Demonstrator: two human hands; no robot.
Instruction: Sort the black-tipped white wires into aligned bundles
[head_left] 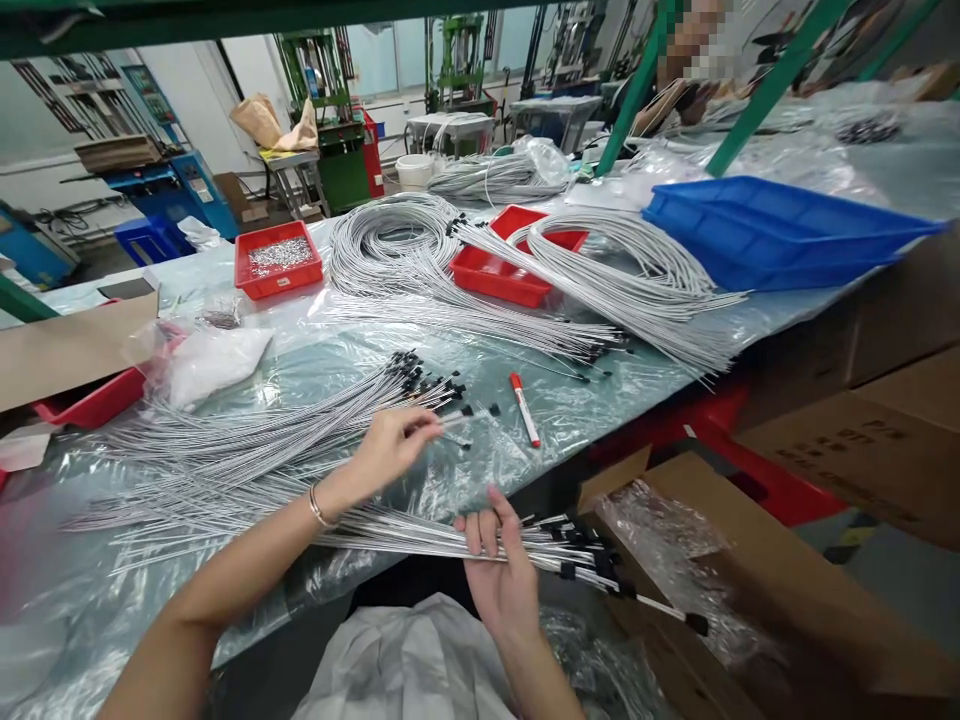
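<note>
My right hand [499,560] is wrapped round a bundle of thin silver-white cables [405,530] near their black-tipped ends, which reach out past the table's front edge. One cable in it sticks out farther than the others, its black tip [696,624] to the right. Above and to the left, my left hand [394,442] is closed in a pinch on a thin cable [452,415] close to its black tip. Behind that hand a loose pile of similar cables [300,410] lies on the table, black ends to the right.
A red marker [525,410] lies on the plastic-covered table [450,480]. Farther back are a red tray of small metal parts [279,262], coiled cables [397,235], another red tray [502,285] and a blue tray [787,230]. An open cardboard box [810,590] stands at right.
</note>
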